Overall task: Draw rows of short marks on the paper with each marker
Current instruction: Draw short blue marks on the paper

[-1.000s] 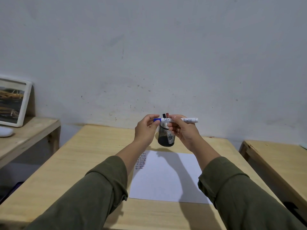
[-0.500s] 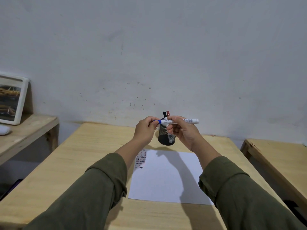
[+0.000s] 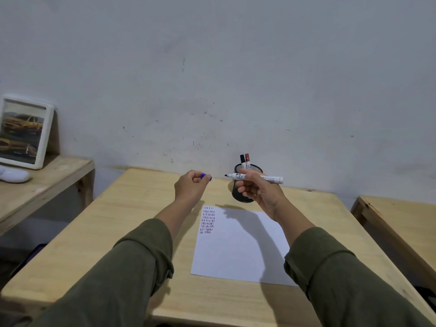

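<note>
My right hand (image 3: 258,192) holds a white marker (image 3: 256,177) level above the table, its bare dark tip pointing left. The marker's blue cap (image 3: 206,177) is pinched in my left hand (image 3: 191,187), a short gap away from the tip. Below both hands lies a white sheet of paper (image 3: 238,253) with rows of short red, blue and black marks (image 3: 207,220) in its far left corner. A black mesh pen cup (image 3: 240,197) stands behind my right hand; a black-capped marker and a red-capped marker (image 3: 247,159) stick out of it.
The paper rests on a light wooden table (image 3: 113,223) against a grey wall. A lower wooden shelf (image 3: 40,185) at the left carries a framed picture (image 3: 22,132) and a white object (image 3: 14,176). Another wooden table (image 3: 401,223) stands at the right.
The hands have pulled apart. The blue cap came off the marker and stays in my left hand, which moved left. The marker's tip is now bare.
</note>
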